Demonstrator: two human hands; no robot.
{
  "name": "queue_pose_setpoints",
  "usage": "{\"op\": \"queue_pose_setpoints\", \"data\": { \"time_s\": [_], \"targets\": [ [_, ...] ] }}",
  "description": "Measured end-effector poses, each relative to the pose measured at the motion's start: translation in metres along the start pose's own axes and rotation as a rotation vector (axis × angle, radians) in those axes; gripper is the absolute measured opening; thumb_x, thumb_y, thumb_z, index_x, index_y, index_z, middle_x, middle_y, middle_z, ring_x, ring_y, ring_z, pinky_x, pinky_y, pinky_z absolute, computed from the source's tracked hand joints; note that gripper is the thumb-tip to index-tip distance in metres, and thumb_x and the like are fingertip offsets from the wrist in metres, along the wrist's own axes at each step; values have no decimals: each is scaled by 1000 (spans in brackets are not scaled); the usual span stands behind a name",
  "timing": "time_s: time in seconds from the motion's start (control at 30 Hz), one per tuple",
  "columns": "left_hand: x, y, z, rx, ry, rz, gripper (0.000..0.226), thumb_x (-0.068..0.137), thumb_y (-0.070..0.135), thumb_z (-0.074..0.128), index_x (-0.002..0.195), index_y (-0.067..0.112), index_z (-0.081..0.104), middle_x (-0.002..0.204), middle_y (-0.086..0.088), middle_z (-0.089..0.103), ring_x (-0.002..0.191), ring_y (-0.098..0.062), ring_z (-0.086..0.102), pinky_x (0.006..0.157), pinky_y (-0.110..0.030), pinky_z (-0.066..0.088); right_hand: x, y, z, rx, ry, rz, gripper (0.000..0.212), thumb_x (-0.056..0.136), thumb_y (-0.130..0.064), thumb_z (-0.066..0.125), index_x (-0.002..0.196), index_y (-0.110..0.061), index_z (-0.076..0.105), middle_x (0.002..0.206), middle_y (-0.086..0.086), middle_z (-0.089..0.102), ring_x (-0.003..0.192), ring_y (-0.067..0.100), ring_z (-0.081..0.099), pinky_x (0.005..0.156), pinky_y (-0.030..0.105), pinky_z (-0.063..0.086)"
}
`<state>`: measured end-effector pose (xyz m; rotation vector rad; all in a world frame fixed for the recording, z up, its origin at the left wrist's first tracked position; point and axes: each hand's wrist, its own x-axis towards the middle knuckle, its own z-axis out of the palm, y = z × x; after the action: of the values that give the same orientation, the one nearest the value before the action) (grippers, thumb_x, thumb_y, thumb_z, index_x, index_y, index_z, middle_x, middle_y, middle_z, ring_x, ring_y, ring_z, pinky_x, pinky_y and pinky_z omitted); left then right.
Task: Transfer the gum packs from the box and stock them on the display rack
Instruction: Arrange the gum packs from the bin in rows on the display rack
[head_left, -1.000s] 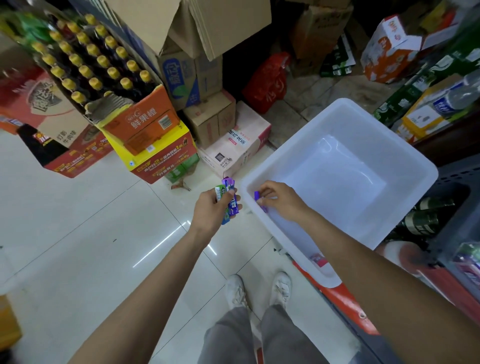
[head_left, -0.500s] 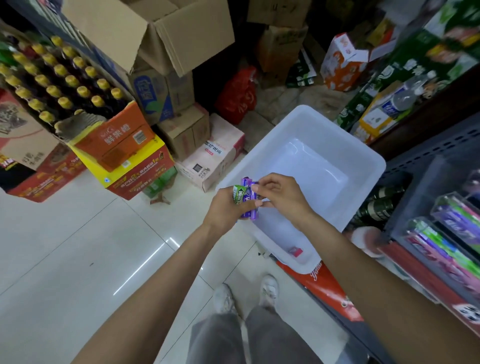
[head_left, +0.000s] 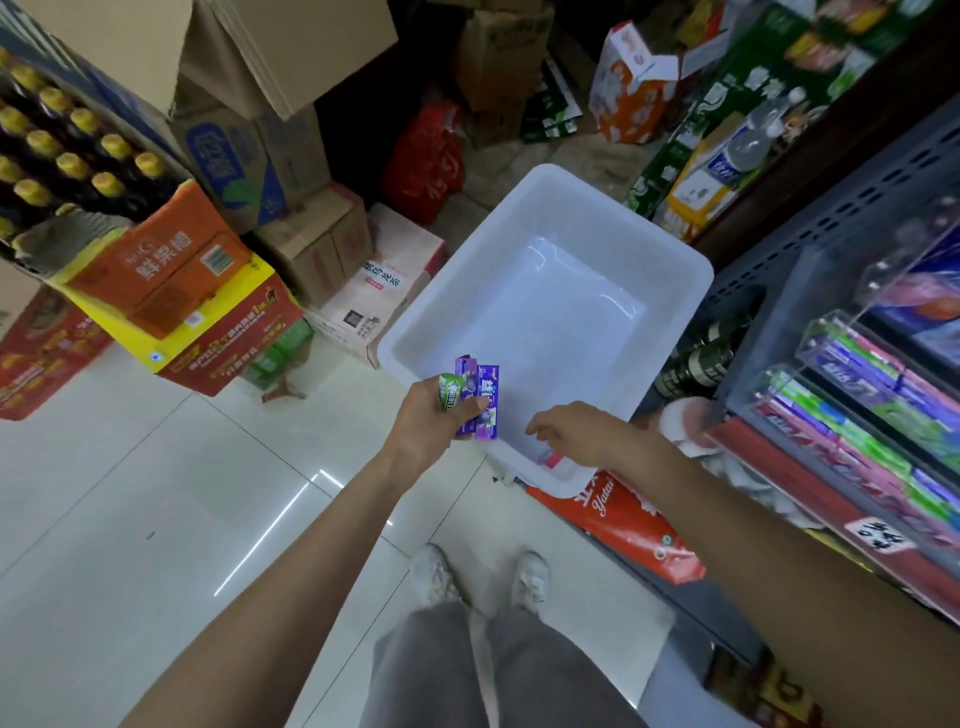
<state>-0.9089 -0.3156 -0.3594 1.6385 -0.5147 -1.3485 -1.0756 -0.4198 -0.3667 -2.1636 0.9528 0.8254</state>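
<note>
L hand (head_left: 434, 415) grips light, stiff gum packs (head_left: 477, 400) midway w/ slick wrap, so pinch flat sides; R hand (head_left: 576, 434) beside it, loose, empty.

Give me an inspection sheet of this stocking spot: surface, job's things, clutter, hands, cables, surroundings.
Surface: pale glossy tiled floor with light glare.
Job's things: white plastic box, nearly empty, one small pink item at its near corner; gum packs, purple and green, in hand; display rack at right with rows of gum already in its clear trays.
Clutter: cardboard cartons stacked behind; red bag; crates of yellow-capped bottles.
Hands: left hand grips the gum packs; right hand open over the box's near end, holding nothing.
Cables: nothing seen.
Surroundings: shop aisle; dark bottles under the rack.
</note>
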Motion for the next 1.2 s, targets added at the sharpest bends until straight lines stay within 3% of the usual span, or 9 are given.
{"op": "queue_pose_setpoints", "data": {
  "time_s": [0.2, 0.3, 0.4, 0.6, 0.77, 0.93, 1.0, 1.1, 1.2],
  "targets": [
    [-11, -15, 12, 38, 132, 9, 5, 88, 9, 64, 90, 6, 60, 76, -4, 65, 66, -11, 63, 62, -23, 56, -21, 3, -4, -208, -61, -69, 47, 93, 0, 31, 125, -20, 59, 133, 3, 53, 116, 23, 50, 89, 29, 40],
    [-22, -21, 22, 23, 190, 27, 6, 88, 8, 64, 91, 5, 61, 74, -3, 65, 62, -8, 63, 58, -18, 55, -33, 8, -3, -248, -82, -88, 50, 89, -2, 36, 129, -25, 55, 135, 2, 51, 117, 23, 50, 95, 31, 41],
    [-38, -29, 36, 21, 220, 27, 6, 88, 8, 64, 83, 10, 60, 78, -9, 65, 69, -18, 63, 69, -31, 57, -46, 16, 1, -308, -68, -158, 56, 86, -6, 45, 138, -26, 44, 138, -1, 47, 124, 20, 44, 100, 31, 36],
    [-60, -40, 59, 81, 316, 48, 20, 88, 7, 63, 75, 19, 55, 77, -9, 66, 77, -27, 63, 82, -46, 55, -62, 29, 7, -308, 85, -311, 42, 82, -12, 62, 123, -20, 58, 123, 1, 50, 113, 20, 47, 92, 31, 39],
    [-67, -37, 65, 65, 323, 55, 19, 88, 7, 63, 75, 19, 56, 76, -5, 66, 80, -26, 64, 81, -42, 55, -67, 35, 16, -41, 269, -339, 15, 84, -12, 64, 98, -16, 68, 96, -4, 50, 96, 18, 55, 85, 33, 45],
    [-73, -29, 72, 71, 305, 81, 8, 90, 10, 61, 84, 12, 57, 81, -7, 65, 69, -16, 62, 47, -9, 42, -75, 38, 27, 253, 458, -293, 10, 85, -16, 66, 94, -14, 68, 94, 0, 60, 87, 12, 56, 78, 15, 41],
    [-77, -25, 73, 6, 277, 78, 5, 90, 8, 61, 93, 6, 58, 78, -6, 65, 68, -14, 61, 49, -10, 45, -84, 34, 28, 469, 515, -261, 7, 86, -12, 64, 93, -11, 67, 90, -2, 63, 83, 8, 57, 73, 6, 39],
    [-83, -9, 77, -29, 201, 87, 11, 89, 9, 62, 98, 3, 59, 81, -7, 66, 73, -17, 63, 59, -17, 54, -105, 27, 21, 962, 591, -176, 2, 88, -8, 61, 89, -8, 63, 83, -1, 64, 78, 9, 61, 74, 18, 50],
    [-85, 21, 92, -13, 138, 119, 12, 88, 15, 65, 97, 8, 60, 81, 0, 66, 72, -11, 65, 57, -14, 54, -140, 28, 3, 1375, 664, -122, 3, 90, -7, 59, 91, -10, 61, 87, 8, 66, 75, 14, 65, 74, 23, 56]
  ]
}}
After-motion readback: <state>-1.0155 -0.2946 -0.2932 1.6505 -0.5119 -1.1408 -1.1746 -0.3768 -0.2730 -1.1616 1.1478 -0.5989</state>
